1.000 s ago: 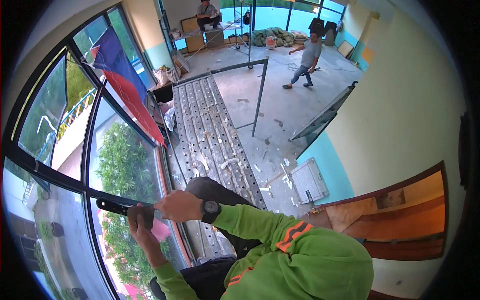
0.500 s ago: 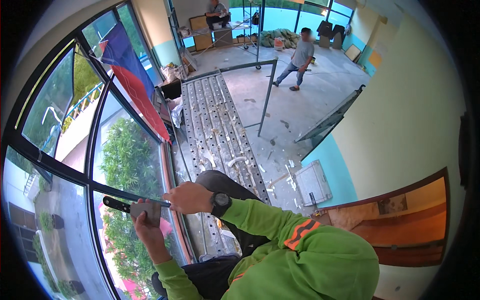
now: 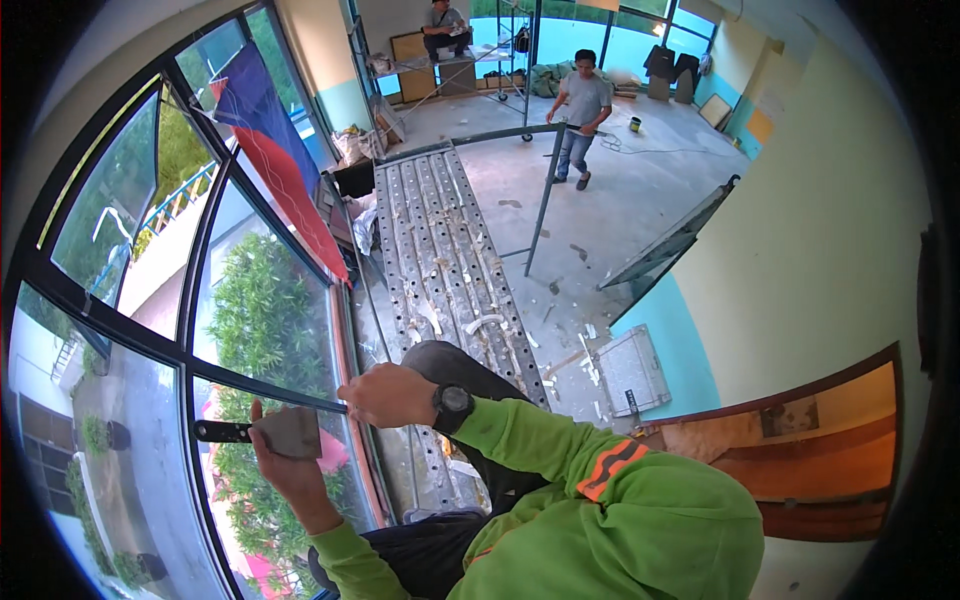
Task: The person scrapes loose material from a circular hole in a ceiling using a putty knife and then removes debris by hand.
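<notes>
One debris-strewn scaffold platform (image 3: 430, 235); left hand (image 3: 290, 480) grips a putty knife (image 3: 296, 433); right hand (image 3: 388, 394) curled near window frame (image 3: 268, 385), grasp indiscernible.

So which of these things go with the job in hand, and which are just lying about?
Seemingly part of the job:
scraper, in the left hand
window frame, beside the right hand
metal platform, holed, along the window side

Seemingly just lying about:
white scraps, on the platform
grey box, right of the platform
bucket, farther back
</notes>
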{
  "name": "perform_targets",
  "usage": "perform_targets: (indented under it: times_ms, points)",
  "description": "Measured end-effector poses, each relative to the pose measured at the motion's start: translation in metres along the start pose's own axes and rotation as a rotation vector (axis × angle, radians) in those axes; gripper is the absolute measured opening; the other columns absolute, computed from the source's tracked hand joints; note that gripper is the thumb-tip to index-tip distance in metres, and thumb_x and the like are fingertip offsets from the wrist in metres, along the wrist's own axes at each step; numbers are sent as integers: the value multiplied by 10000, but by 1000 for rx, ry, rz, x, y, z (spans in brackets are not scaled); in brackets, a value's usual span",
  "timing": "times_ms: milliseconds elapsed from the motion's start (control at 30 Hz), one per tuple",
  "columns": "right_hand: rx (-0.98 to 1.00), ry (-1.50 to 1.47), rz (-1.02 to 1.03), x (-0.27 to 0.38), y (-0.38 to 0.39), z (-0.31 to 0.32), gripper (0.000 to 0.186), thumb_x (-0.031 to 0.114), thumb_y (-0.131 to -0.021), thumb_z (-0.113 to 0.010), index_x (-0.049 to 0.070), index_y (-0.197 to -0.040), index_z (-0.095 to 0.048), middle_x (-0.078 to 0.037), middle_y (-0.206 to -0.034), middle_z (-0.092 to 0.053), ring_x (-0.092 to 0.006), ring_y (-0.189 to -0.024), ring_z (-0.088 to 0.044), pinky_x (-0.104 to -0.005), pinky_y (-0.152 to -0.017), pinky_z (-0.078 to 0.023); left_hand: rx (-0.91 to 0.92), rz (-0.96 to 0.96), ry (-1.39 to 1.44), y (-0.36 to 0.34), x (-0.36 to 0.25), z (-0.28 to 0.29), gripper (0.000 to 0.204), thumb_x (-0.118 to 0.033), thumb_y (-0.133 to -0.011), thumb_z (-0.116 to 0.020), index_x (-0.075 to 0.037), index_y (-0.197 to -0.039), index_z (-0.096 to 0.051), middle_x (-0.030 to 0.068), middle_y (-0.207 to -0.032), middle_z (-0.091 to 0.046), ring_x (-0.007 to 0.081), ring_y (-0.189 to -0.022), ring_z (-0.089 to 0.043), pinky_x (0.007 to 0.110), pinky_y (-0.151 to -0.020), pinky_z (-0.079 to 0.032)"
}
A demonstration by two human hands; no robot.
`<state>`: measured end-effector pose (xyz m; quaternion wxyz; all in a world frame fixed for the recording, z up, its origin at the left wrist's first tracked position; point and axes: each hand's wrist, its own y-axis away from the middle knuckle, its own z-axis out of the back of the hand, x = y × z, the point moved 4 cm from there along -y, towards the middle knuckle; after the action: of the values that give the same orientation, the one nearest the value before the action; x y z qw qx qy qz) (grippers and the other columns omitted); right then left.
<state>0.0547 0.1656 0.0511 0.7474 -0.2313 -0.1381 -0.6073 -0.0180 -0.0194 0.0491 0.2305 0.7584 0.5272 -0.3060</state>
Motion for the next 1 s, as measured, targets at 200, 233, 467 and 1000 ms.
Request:
perform_targets:
  times_ms: [200,233,467,1000]
  points:
    - [1,19,17,-2,-1,-5,268,287,-849,-575,46,-963,-552,-144,-779,-627,-345,-728,-636,-447,-643,-503,-164,-22,-137,-10,10,30,354,-228,-1003,-350,-3,-1263,-437,118,-1118,-520,266,-1108,-513,444,-1000,-402]
    - [4,16,21,0,-1,-3,268,287,-849,-575,46,-963,-552,-144,-779,-627,-345,-728,-636,-447,-643,-503,-176,31,92,-13,13,35,344,-225,-1004,-343,8,-1234,-450,125,-1136,-520,270,-1118,-508,442,-1000,-402]
    - [-32,-9,21,-3,-1,-4,265,292,-872,-540,55,-989,-552,-151,-797,-631,-339,-752,-639,-453,-672,-502,-133,13,48,-7,17,21,301,-223,-998,-355,-3,-1155,-484,120,-1105,-538,267,-1102,-516,432,-976,-416]
    - [69,-24,-30,5,-2,5,265,266,-860,-571,74,-1041,-556,-151,-826,-645,-345,-774,-641,-451,-683,-496,-42,164,92,-6,35,10,275,-215,-965,-417,5,-1110,-496,89,-939,-542,246,-957,-537,402,-923,-433]
